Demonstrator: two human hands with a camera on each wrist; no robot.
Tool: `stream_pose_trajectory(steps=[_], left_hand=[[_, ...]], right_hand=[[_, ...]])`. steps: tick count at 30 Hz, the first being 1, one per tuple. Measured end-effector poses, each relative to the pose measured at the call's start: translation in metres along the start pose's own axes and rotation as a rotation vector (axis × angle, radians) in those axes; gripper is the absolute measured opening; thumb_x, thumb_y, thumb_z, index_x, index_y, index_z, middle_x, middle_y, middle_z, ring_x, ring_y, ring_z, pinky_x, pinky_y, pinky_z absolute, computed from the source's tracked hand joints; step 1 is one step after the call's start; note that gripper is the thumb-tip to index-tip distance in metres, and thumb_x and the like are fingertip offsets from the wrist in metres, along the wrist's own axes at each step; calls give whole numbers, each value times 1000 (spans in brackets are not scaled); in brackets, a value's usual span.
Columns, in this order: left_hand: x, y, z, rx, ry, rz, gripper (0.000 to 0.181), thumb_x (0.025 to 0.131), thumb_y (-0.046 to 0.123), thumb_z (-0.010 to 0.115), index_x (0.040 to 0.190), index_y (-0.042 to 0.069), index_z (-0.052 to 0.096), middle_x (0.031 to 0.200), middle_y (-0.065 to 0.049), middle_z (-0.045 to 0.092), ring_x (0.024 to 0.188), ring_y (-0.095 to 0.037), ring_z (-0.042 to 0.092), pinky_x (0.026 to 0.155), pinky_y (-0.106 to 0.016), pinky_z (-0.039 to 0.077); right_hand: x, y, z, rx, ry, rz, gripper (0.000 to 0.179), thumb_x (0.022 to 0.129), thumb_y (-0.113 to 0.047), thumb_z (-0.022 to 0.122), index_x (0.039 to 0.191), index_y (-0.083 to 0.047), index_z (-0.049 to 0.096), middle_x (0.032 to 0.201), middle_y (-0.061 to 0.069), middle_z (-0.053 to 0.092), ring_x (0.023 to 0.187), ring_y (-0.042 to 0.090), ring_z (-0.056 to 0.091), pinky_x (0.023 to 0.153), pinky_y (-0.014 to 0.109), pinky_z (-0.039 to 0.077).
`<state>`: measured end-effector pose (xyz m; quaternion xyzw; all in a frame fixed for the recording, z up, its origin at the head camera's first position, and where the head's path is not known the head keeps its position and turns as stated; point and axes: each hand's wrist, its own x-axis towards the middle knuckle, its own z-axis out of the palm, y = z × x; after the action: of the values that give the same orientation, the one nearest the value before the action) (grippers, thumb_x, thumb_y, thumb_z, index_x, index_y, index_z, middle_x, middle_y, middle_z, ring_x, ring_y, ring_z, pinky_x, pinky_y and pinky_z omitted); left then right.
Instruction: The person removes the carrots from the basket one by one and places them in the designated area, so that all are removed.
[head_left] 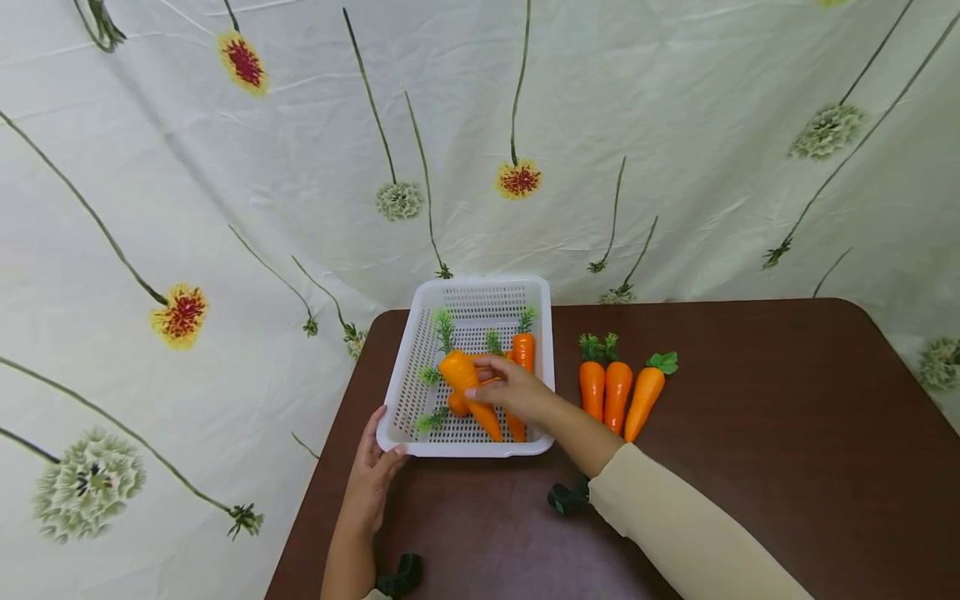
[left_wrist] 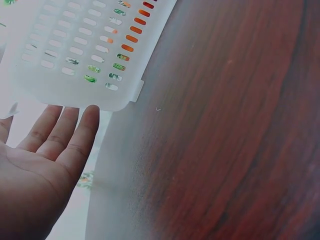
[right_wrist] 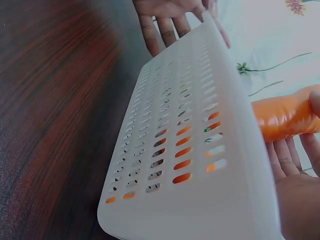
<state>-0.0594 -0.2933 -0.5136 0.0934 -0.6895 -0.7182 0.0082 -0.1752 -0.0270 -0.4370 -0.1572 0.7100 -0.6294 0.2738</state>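
Note:
A white perforated plastic basket (head_left: 480, 451) stands on the table with several orange carrots (head_left: 524, 353) and their green tops inside. My right hand (head_left: 519, 390) pinches one carrot (head_left: 457, 371) between thumb and fingers over the basket, its thick end up and left, its tip pointing down toward the near side. In the right wrist view that carrot (right_wrist: 280, 117) shows above the rim. My left hand (head_left: 371, 475) holds the basket's near left corner, thumb at the front edge and fingers along the left side. In the left wrist view its fingertips meet the basket wall (left_wrist: 75, 92).
Right of the basket, three carrots (head_left: 617, 387) lie side by side on the dark brown table (head_left: 787, 433), their lower ends partly behind my right forearm. Behind the table hangs a white cloth (head_left: 675, 100) printed with flowers. Dark straps (head_left: 567, 497) sit at my wrists.

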Motion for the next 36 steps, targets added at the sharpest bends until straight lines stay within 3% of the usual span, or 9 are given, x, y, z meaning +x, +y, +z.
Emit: stream_pose_trajectory(steps=[6,13,22,27,36], left_hand=[[1,0,-1,4,1,2,73,101,8,57,160,29,20,159,-11,33,122,-13,59,96,-18,51],[1,1,0,8,0,-1,72,101,8,56,160,29,20,160,-10,33,124,-14,59,95,-18,51],[1,0,-1,0,-4,-3,72,101,9,57,160,29,20,159,-10,33,124,-14,59,96,-19,51],[2,-1,-2,3,-3,7,72,101,9,57,160,28,21,159,-10,34,123,-12,59,95,-18,51],[1,0,0,12,-7,1,72,101,9,56,161,29,20,160,-10,33,125,-13,58,96,-18,50]], right_hand=[[-7,-4,-3,43,53,4,61,92,-31,74,148,-21,50,139,9,56,123,26,59,107,45,48],[-14,-3,-7,111,90,-54,58,94,-25,70,148,-16,49,137,11,57,121,24,59,105,40,50],[-28,-3,-14,222,201,-57,58,96,-21,68,149,-13,47,135,13,57,120,25,57,106,39,48],[-34,0,-21,241,231,-80,59,96,-18,66,150,-10,44,137,15,54,123,25,54,105,32,47],[-51,11,-33,279,291,-119,51,97,-18,65,145,-11,49,121,9,57,107,19,59,96,29,50]])
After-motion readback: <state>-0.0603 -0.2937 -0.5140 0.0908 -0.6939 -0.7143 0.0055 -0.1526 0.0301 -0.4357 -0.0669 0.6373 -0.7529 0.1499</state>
